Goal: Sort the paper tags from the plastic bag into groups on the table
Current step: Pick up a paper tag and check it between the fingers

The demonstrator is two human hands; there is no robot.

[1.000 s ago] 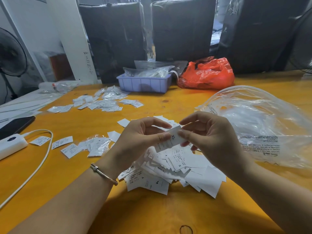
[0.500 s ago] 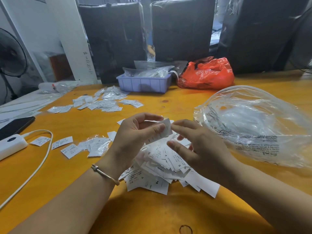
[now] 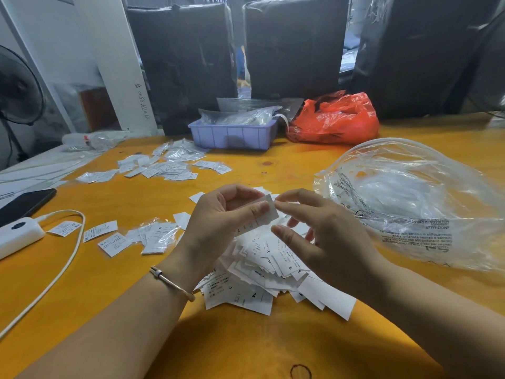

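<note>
Left hand (image 3: 218, 214) pinched a light, flimsy tag (image 3: 262, 217) mid-frame by its edge; right hand (image 3: 317, 228) hovered loosely open.

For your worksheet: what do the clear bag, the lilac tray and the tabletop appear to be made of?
Clear bag: thin glossy plastic film, see-through and crinkled.
Lilac tray: moulded rigid plastic, probably; ribbed matte walls.
Tabletop: likely wood, orange varnish, knots showing.

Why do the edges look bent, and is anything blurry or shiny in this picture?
Head view: the wide-angle lens bows the table edges and leaning pillar; the clear plastic bag catches bright glare; the left hand, holding a tag, and right hand are slightly soft; a dark shadow falls on the table beneath the arms; the background stays dim.
</note>
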